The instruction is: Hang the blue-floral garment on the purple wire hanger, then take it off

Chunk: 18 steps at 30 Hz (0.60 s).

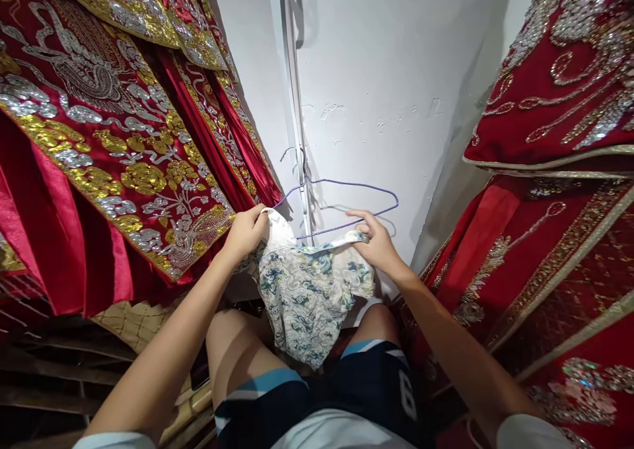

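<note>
A small white garment with a blue and green floral pattern [307,297] hangs spread between my two hands. My left hand [247,231] is closed on its left shoulder, near the white collar edge. My right hand [375,241] pinches the upper right edge of the cloth, with the index finger stretched toward the hanger. A purple wire hanger [356,184] hangs by its hook on the wall; its left arm enters the garment's left side, while the right arm is outside the cloth, behind my right hand.
Red costumes with gold and silver embroidery [146,178] hang at the left. More red beaded garments [559,129] hang at the right. A narrow metal strip [292,72] runs down the white wall [376,72]. Bamboo poles [188,409] lie low at the left.
</note>
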Motion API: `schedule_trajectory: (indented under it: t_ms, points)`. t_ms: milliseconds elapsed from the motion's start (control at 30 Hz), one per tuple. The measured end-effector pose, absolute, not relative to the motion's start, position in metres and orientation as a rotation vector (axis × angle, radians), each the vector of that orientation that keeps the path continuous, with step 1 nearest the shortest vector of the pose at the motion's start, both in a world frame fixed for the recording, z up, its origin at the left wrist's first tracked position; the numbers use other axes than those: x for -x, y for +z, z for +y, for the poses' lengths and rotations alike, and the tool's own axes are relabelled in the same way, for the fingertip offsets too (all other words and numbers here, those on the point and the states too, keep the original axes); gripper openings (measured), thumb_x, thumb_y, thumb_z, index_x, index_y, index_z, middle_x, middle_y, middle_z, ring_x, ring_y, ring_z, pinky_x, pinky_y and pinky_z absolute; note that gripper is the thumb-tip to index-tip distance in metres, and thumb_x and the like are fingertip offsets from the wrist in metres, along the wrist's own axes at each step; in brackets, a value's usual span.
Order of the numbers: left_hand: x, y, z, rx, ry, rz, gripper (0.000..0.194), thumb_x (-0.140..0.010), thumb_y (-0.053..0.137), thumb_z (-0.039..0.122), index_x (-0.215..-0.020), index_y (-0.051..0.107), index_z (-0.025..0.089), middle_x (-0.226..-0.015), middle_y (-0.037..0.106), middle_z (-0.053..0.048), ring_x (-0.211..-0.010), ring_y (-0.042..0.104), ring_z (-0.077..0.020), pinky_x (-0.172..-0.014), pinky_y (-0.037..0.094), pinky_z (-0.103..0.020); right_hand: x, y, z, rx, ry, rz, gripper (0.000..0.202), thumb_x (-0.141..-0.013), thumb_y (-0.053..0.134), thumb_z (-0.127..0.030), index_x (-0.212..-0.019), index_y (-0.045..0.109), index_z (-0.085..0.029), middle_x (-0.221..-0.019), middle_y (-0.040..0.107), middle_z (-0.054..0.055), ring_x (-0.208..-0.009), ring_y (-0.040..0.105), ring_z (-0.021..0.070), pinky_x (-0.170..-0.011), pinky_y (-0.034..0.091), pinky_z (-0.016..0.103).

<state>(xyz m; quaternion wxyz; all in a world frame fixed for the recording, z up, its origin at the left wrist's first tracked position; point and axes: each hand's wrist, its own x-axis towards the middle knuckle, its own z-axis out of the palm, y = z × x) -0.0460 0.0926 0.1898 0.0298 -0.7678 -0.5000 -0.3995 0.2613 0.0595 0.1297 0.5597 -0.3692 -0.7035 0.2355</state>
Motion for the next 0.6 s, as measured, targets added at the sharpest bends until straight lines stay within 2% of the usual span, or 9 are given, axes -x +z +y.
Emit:
schedule_trajectory:
  t_ms: [67, 133, 167, 233, 333, 400, 467, 533, 600]
  points:
    - [0.051, 0.193, 0.093, 2.410, -1.163, -1.509, 0.027, -0.090, 0.039, 0.032, -0.066, 0.037, 0.022, -0.056, 0.040, 0.002, -0.054, 0.040, -0.0148, -0.058, 0.027, -0.029, -0.279, 0.134, 0.062, 0.899, 0.471, -1.564, 0.078, -0.068, 0.058, -0.013, -0.144, 0.044, -0.020, -0.067, 0.055, -0.006, -0.060, 0.050, 0.0150, -0.058, 0.037, 0.026]
    - [0.052, 0.198, 0.092, 2.431, -1.106, -1.487, 0.027, -0.090, 0.038, 0.032, -0.065, 0.036, 0.022, -0.056, 0.041, 0.002, -0.054, 0.040, -0.0149, -0.058, 0.028, -0.030, -0.296, 0.140, 0.071, 0.987, 0.438, -1.463, 0.089, -0.066, 0.059, -0.013, -0.151, 0.035, -0.017, -0.066, 0.056, -0.006, -0.058, 0.050, 0.0146, -0.056, 0.037, 0.026]
    - [0.051, 0.200, 0.091, 2.434, -1.077, -1.486, 0.028, -0.090, 0.038, 0.031, -0.064, 0.036, 0.022, -0.055, 0.041, 0.002, -0.054, 0.040, -0.0150, -0.058, 0.028, -0.030, -0.304, 0.144, 0.077, 1.046, 0.460, -1.440, 0.090, -0.065, 0.060, -0.015, -0.151, 0.036, -0.014, -0.064, 0.055, -0.007, -0.055, 0.048, 0.0139, -0.054, 0.036, 0.026]
    - [0.049, 0.204, 0.089, 2.420, -1.008, -1.508, 0.029, -0.090, 0.038, 0.031, -0.063, 0.038, 0.022, -0.054, 0.041, 0.002, -0.053, 0.040, -0.0156, -0.057, 0.028, -0.031, -0.317, 0.152, 0.087, 1.157, 0.544, -1.464, 0.079, -0.064, 0.064, -0.020, -0.141, 0.051, -0.007, -0.057, 0.052, -0.007, -0.049, 0.044, 0.0121, -0.049, 0.032, 0.025]
    - [0.054, 0.207, 0.089, 2.330, -0.985, -1.523, 0.026, -0.091, 0.040, 0.033, -0.073, 0.053, 0.021, -0.066, 0.055, -0.002, -0.064, 0.050, -0.0189, -0.062, 0.033, -0.030, -0.329, 0.167, 0.094, 1.208, 0.660, -1.587, 0.042, -0.064, 0.071, -0.028, -0.100, 0.074, -0.006, -0.057, 0.057, -0.002, -0.050, 0.046, 0.0116, -0.048, 0.030, 0.025]
    - [0.063, 0.207, 0.091, 2.269, -1.063, -1.531, 0.024, -0.091, 0.043, 0.036, -0.096, 0.060, 0.019, -0.090, 0.065, -0.006, -0.082, 0.058, -0.0224, -0.070, 0.039, -0.030, -0.333, 0.179, 0.091, 1.175, 0.755, -1.696, 0.028, -0.065, 0.075, -0.035, -0.078, 0.075, -0.010, -0.059, 0.061, 0.001, -0.052, 0.049, 0.0123, -0.049, 0.032, 0.025]
    - [0.071, 0.206, 0.094, 2.250, -1.145, -1.602, 0.031, -0.091, 0.045, 0.041, -0.107, 0.058, 0.018, -0.101, 0.066, -0.008, -0.090, 0.059, -0.0242, -0.075, 0.041, -0.031, -0.331, 0.187, 0.084, 1.120, 0.926, -1.745, 0.030, -0.065, 0.078, -0.042, -0.069, 0.073, -0.012, -0.059, 0.062, 0.002, -0.051, 0.051, 0.0130, -0.049, 0.033, 0.025]
    - [0.073, 0.204, 0.097, 2.296, -1.167, -1.693, 0.031, -0.093, 0.043, 0.045, -0.095, 0.058, 0.018, -0.087, 0.064, -0.005, -0.081, 0.058, -0.0224, -0.072, 0.040, -0.030, -0.323, 0.188, 0.075, 1.050, 1.112, -1.665, 0.035, -0.067, 0.078, -0.049, -0.069, 0.073, -0.014, -0.060, 0.064, 0.003, -0.051, 0.055, 0.0154, -0.049, 0.038, 0.027]
    - [0.065, 0.202, 0.099, 2.387, -1.189, -1.701, 0.034, -0.095, 0.040, 0.047, -0.078, 0.053, 0.019, -0.071, 0.057, -0.001, -0.070, 0.053, -0.0190, -0.067, 0.038, -0.028, -0.309, 0.176, 0.062, 0.974, 1.137, -1.520, 0.036, -0.073, 0.077, -0.051, -0.076, 0.073, -0.016, -0.066, 0.068, 0.005, -0.059, 0.062, 0.0198, -0.053, 0.047, 0.031]
